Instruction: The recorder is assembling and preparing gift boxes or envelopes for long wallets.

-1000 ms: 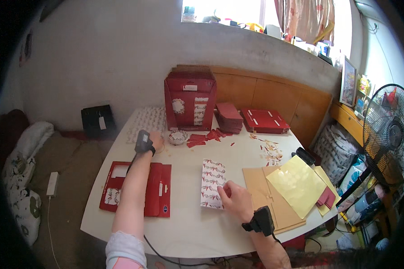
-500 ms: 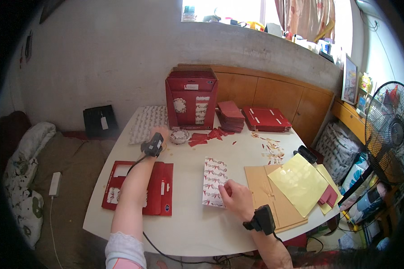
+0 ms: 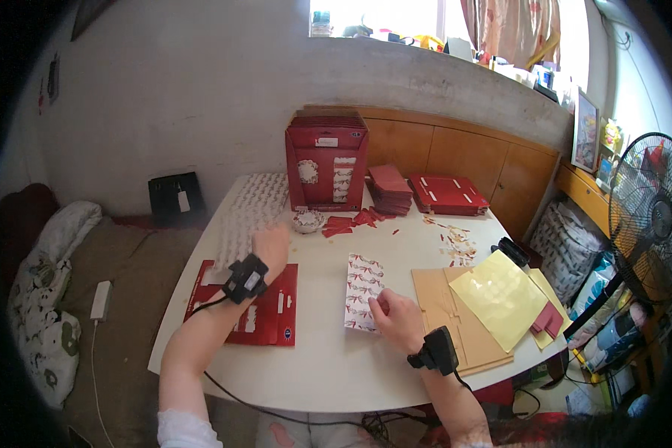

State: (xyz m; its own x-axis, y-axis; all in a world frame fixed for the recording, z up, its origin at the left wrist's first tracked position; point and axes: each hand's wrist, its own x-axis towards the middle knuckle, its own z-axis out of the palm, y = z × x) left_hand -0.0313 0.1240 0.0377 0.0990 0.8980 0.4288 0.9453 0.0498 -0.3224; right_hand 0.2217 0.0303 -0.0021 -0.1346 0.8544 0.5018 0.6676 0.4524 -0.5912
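Note:
My left hand (image 3: 272, 250) is closed at the near edge of the grey-and-white patterned sheets (image 3: 257, 201), partly blurred. One patterned sheet (image 3: 230, 250) reaches down from there over the top of a red printed cardboard folder (image 3: 280, 317). My left forearm crosses above that folder and hides part of it. In my right hand (image 3: 398, 319), thumb and curled fingers pinch the right edge of a white card with rows of red bows (image 3: 363, 287). This card lies in front of me on the white table (image 3: 321, 373). Both wrists wear black strapped devices with cables.
Red printed folders (image 3: 325, 164) stand in a box at the back. Beside them are red card stacks (image 3: 448, 196), a small round patterned stack (image 3: 308, 221) and paper scraps (image 3: 455, 243). Brown cardboard (image 3: 433, 306) and yellow sheets (image 3: 498, 299) lie right. A fan (image 3: 653, 216) stands beyond.
My left hand has come back toward me from the patterned sheets, and a sheet now overlaps the red folder. My right hand stays at the bow-patterned card. The whole view has shifted slightly.

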